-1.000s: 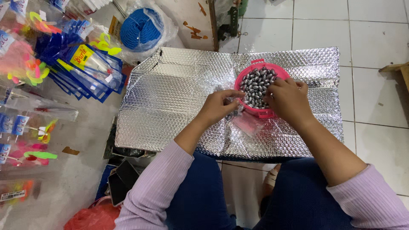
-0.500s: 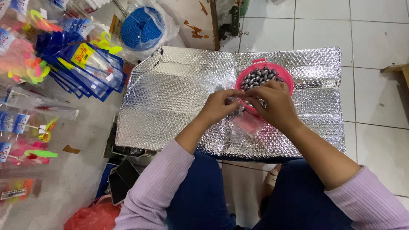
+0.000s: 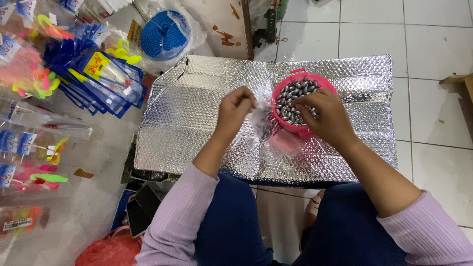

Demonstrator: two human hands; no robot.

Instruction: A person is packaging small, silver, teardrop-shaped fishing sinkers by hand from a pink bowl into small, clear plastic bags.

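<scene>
So the right hand [image 3: 325,116] is sitting down over the near edge of the pink basket [image 3: 295,129], fingers curled in among the grey metal weights [image 3: 294,96] that fill it. Looks like it's pinching some, but I honestly can't tell if anything's actually caught between the fingers. The left hand [image 3: 235,109] is just left of the basket, fingertips pinched shut on the top of a small clear plastic bag [image 3: 260,120]. The bag hangs down between the two hands, touching the basket's left side, with a few dark weights showing inside it. All of this sits on a silver bubble-foil sheet [image 3: 197,108] spread across the lap. Off to the left there's a pile of blue packets [image 3: 101,79] and a blue rope coil [image 3: 165,33] in plastic
</scene>
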